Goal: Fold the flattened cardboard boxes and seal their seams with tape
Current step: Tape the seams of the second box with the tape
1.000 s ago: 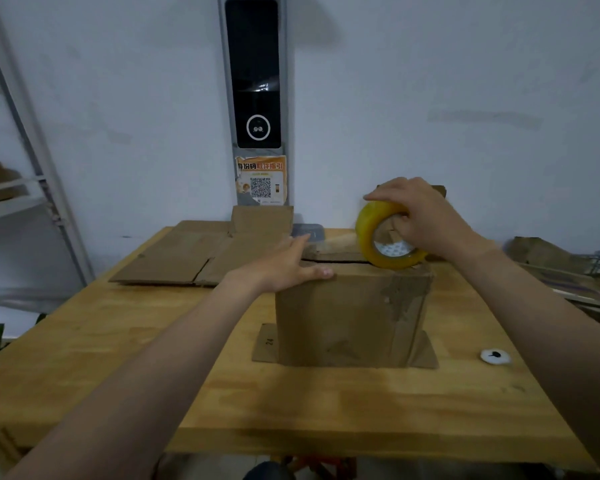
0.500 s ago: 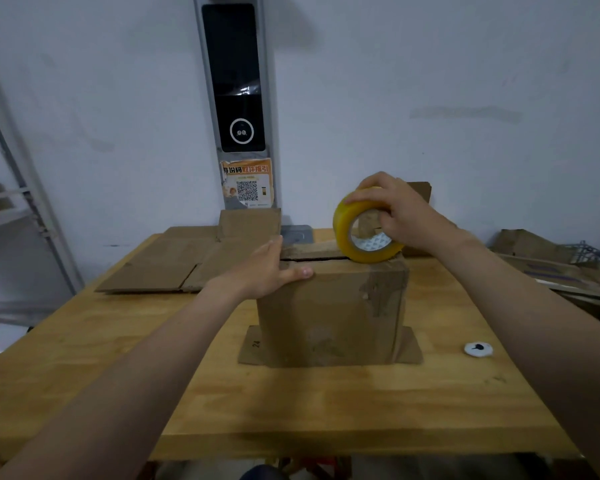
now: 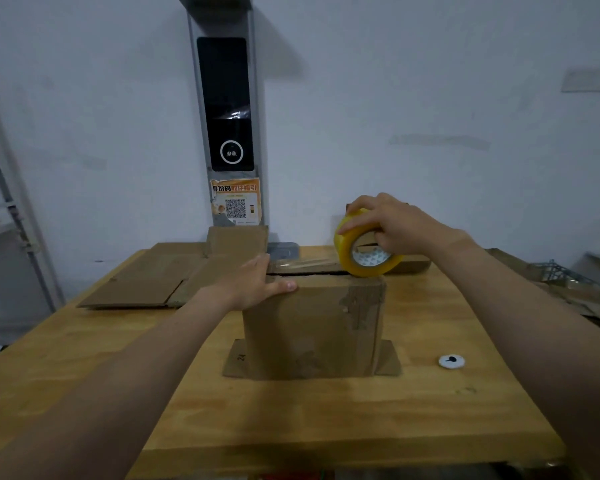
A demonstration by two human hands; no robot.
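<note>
**Head view**

The cardboard box (image 3: 312, 327) stands folded at the middle of the wooden surface (image 3: 326, 420), with its lower flaps splayed flat. The left hand (image 3: 250, 285) lies flat on the left end of the box top. Its fingers (image 3: 260, 268) are straight and the thumb runs along the front edge, pressing the flaps down. The right hand (image 3: 395, 226) grips the tape roll (image 3: 362, 251), fingers curled over the rim. The roll stands on edge at the right end of the top seam. A clear tape strip (image 3: 302, 262) spans the seam between roll and left hand.

**Possible faults**

- The seam shows a dark gap. If left-hand pressure eases, the flaps are likely to spring apart and the strip may bridge the gap without bonding.
- A pull off the seam line would probably lay the strip skewed or wrinkled.
- The unsealed bottom leaves the box light-footed, so a hard pull may slide or tip it.

**Not visible**

- The rear of the box top and the strip's start under the left hand are hidden.
- Strip adhesion cannot be judged.
- The flattened boxes (image 3: 146, 282) behind cannot be counted.
- The white disc (image 3: 451, 362) at the right is unidentifiable.
</note>
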